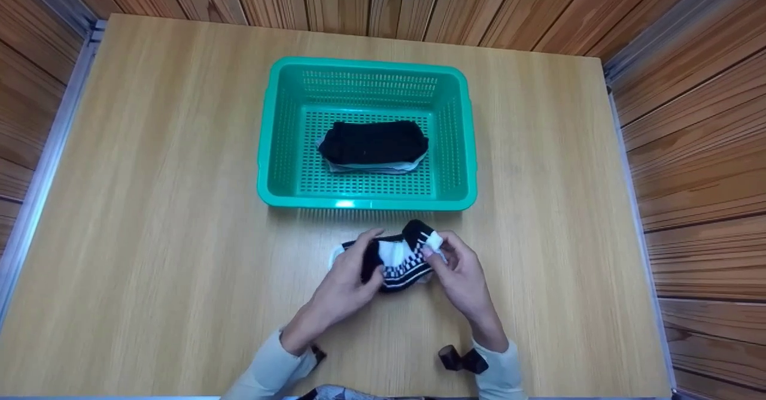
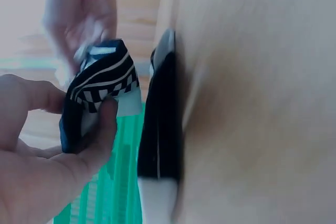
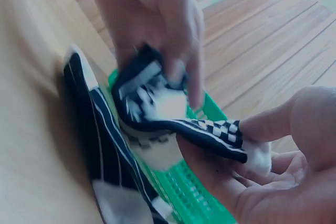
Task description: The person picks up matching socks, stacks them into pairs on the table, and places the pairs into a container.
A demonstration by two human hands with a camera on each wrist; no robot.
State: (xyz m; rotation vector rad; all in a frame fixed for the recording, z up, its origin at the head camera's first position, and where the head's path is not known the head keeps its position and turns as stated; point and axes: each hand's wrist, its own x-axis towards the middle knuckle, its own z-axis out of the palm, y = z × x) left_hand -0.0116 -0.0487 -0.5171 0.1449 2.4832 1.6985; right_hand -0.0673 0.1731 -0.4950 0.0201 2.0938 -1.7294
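Both hands hold a black and white sock (image 1: pixel 398 262) with a checkered band, raised just over the table in front of the basket. My left hand (image 1: pixel 344 280) pinches its left end between thumb and fingers. At the other end, my right hand (image 1: pixel 470 277) grips the white tip, thumb on top, as the right wrist view also shows. Beneath the raised sock, a second black sock (image 2: pixel 160 119) with thin white stripes and a white end lies flat on the table; in the head view it is mostly hidden.
A green plastic basket (image 1: pixel 368 203) with slotted walls stands just beyond the hands. Inside it lies a small stack of folded socks (image 1: pixel 374 142), black on top and paler below. The wooden table (image 1: pixel 179 208) is bounded by wood-panelled walls at the back and sides.
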